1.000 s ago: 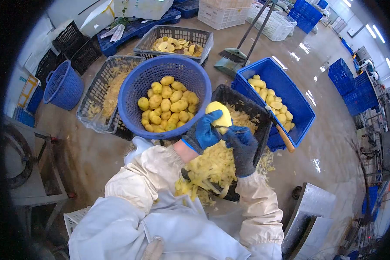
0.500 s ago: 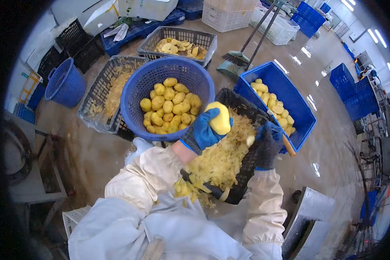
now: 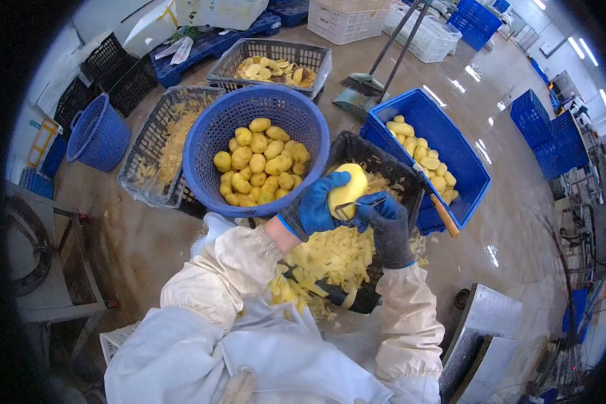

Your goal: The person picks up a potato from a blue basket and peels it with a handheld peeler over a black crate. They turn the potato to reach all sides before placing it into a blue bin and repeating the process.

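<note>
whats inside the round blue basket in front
The round blue basket holds a heap of whole yellowish potatoes. Whatever lies beneath the top ones is covered.

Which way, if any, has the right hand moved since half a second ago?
Yes: the right hand has moved left, away from the blue bin, to the held potato.

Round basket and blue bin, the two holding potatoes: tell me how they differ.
The round basket has a circular rim, while the blue bin is rectangular. The basket's walls are full of small holes; the bin's look solid. The basket's potatoes look yellow-brown and unpeeled; the bin's potatoes look paler and peeled. Both containers are blue-toned, open at the top and only partly filled.
</note>
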`<state>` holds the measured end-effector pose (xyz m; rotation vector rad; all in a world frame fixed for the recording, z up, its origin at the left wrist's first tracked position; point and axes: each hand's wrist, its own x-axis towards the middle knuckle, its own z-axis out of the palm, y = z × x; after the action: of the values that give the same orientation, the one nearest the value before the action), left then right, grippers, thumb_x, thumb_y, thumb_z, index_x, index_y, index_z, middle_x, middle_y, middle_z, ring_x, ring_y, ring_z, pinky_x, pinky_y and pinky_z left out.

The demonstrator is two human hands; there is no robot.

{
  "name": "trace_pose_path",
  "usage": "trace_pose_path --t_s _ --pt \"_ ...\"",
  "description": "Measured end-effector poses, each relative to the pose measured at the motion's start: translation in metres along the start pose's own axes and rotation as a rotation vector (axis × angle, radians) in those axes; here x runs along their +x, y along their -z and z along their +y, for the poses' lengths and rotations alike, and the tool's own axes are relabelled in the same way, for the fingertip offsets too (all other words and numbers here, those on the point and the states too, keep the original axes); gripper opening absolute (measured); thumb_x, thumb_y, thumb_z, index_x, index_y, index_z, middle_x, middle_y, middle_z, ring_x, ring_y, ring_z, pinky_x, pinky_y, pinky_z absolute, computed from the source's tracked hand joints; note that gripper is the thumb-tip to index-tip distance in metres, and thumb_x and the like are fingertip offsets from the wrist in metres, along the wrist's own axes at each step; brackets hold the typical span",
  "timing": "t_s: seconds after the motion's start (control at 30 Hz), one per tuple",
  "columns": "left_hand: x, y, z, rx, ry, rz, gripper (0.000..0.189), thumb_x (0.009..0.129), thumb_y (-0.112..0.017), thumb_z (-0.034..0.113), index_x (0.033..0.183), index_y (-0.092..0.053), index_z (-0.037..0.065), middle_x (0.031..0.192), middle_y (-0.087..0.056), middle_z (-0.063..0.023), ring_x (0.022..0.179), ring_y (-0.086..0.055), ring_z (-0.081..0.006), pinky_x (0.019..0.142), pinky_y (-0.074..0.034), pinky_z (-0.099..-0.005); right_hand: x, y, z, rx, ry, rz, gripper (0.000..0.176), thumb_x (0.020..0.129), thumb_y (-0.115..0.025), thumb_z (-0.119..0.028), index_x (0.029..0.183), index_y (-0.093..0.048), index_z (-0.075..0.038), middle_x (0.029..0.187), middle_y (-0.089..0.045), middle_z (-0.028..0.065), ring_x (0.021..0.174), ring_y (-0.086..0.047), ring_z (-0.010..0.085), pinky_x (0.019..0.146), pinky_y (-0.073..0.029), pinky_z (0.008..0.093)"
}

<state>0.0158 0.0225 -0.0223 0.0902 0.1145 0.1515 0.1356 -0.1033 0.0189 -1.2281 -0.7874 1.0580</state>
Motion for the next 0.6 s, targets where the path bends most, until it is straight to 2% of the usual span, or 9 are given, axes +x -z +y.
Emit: trace_pose_path --t_s 0.07,0.17,0.27,0.33,0.4,0.47,0.5,0.53,0.6 --pt "0.000 -0.010 -0.005 -0.001 -0.064 0.028 0.041 0.087 -0.056 0.025 0.118 -0.045 0.001 0.106 -0.058 -0.0178 0.093 -0.060 -0.0312 0.076 -0.052 -0.0487 0.000 0.004 -0.003 0.021 -0.018 -0.007 0.018 0.083 -0.065 -0.011 0.092 -0.058 0.002 0.077 -0.063 0.0089 0.062 -0.061 0.0141 0.053 -0.048 0.0227" --pt "-0.003 -0.008 -0.005 0.093 0.026 -0.066 0.040 0.086 -0.057 0.025 0.116 -0.048 0.000 0.103 -0.060 -0.0175 0.089 -0.062 -0.0306 0.074 -0.053 -0.0467 -0.002 0.010 0.004 0.078 -0.042 -0.066 0.017 0.085 -0.063 -0.014 0.091 -0.057 0.001 0.076 -0.062 0.0072 0.062 -0.061 0.0140 0.053 -0.047 0.0234" --pt "-0.010 0.000 -0.012 0.200 0.099 0.105 0.040 0.084 -0.059 0.023 0.116 -0.051 0.000 0.102 -0.062 -0.0151 0.085 -0.064 -0.0277 0.071 -0.055 -0.0373 0.011 0.042 0.012 0.048 -0.039 0.083 0.016 0.086 -0.060 -0.016 0.092 -0.058 -0.001 0.074 -0.059 0.0044 0.061 -0.058 0.0121 0.053 -0.046 0.0232" --pt "-0.019 -0.025 -0.036 0.273 0.161 0.165 0.046 0.084 -0.061 0.022 0.122 -0.048 -0.001 0.107 -0.061 -0.0157 0.091 -0.063 -0.0280 0.076 -0.055 -0.0366 0.032 0.092 0.031 -0.123 0.303 0.343 0.014 0.087 -0.059 -0.017 0.092 -0.058 -0.004 0.073 -0.056 0.0018 0.060 -0.054 0.0099 0.053 -0.044 0.0228" --pt "-0.019 -0.032 -0.038 0.200 0.193 0.083 0.043 0.088 -0.058 0.028 0.121 -0.050 0.001 0.106 -0.061 -0.0158 0.095 -0.062 -0.0263 0.081 -0.052 -0.0402 0.025 0.087 0.012 -0.110 0.271 0.341 0.013 0.087 -0.059 -0.017 0.092 -0.058 -0.005 0.073 -0.055 0.0008 0.060 -0.052 0.0091 0.052 -0.044 0.0223" --pt "-0.015 -0.036 -0.029 0.034 0.130 -0.128 0.046 0.092 -0.049 0.037 0.122 -0.049 0.002 0.110 -0.060 -0.0164 0.098 -0.060 -0.0279 0.084 -0.050 -0.0444 0.011 0.071 -0.013 -0.109 0.222 0.325 0.011 0.087 -0.059 -0.016 0.091 -0.058 -0.005 0.072 -0.054 -0.0002 0.060 -0.051 0.0083 0.052 -0.043 0.0219" --pt "-0.013 -0.038 -0.025 0.026 0.078 -0.058 0.053 0.094 -0.041 0.046 0.123 -0.049 0.003 0.112 -0.059 -0.0166 0.099 -0.059 -0.0296 0.086 -0.048 -0.0485 0.003 0.053 -0.023 -0.040 0.143 0.313 0.011 0.086 -0.060 -0.015 0.091 -0.058 -0.005 0.072 -0.055 -0.0002 0.060 -0.051 0.0084 0.052 -0.043 0.0219" --pt "-0.010 -0.032 -0.023 0.026 0.071 -0.059 0.053 0.094 -0.041 0.046 0.123 -0.049 0.003 0.112 -0.059 -0.0166 0.099 -0.059 -0.0296 0.086 -0.048 -0.0485 -0.004 0.040 -0.028 0.028 0.065 0.299 0.011 0.086 -0.061 -0.015 0.090 -0.057 -0.005 0.072 -0.055 -0.0002 0.060 -0.052 0.0084 0.052 -0.044 0.0218" --pt "-0.004 -0.016 -0.019 -0.050 -0.045 -0.031 0.051 0.093 -0.042 0.046 0.126 -0.047 0.007 0.117 -0.056 -0.0180 0.100 -0.058 -0.0322 0.090 -0.044 -0.0535 -0.012 0.023 -0.031 0.093 0.064 0.241 0.012 0.084 -0.063 -0.013 0.090 -0.058 -0.004 0.073 -0.058 0.0018 0.060 -0.054 0.0094 0.052 -0.044 0.0216"
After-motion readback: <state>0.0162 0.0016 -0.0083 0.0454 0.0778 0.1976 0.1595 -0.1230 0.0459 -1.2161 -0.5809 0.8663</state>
